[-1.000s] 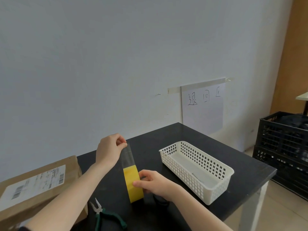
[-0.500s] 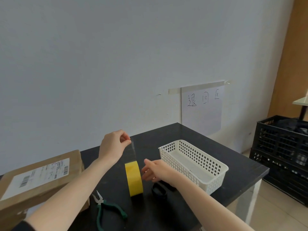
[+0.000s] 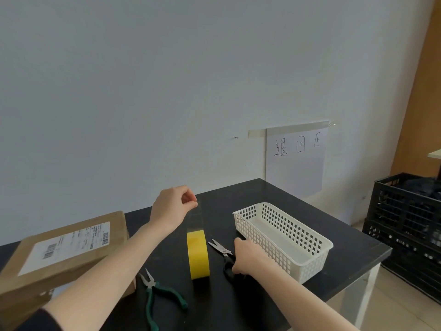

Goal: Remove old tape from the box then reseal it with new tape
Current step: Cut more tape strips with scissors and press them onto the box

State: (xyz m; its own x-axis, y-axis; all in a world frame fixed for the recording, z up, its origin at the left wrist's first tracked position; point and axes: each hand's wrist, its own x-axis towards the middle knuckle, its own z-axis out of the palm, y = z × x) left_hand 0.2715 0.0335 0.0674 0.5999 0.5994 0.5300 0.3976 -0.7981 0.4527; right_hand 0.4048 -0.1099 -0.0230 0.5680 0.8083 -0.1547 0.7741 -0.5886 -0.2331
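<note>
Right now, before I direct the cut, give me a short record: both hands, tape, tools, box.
left hand: raised, pinching the clear strip pulled up from the roll
roll: yellow, standing on edge on the table, no hand on it
right hand: fingers curled on the handles of the scissors
scissors: low at the table, right of the roll, blades pointing away
pliers: green handles, lying untouched near the front edge
box: at left, label up, untouched
basket: white, at right

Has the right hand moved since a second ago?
Yes. The right hand left the yellow tape roll, moving right toward the white basket, onto the scissors.
</note>
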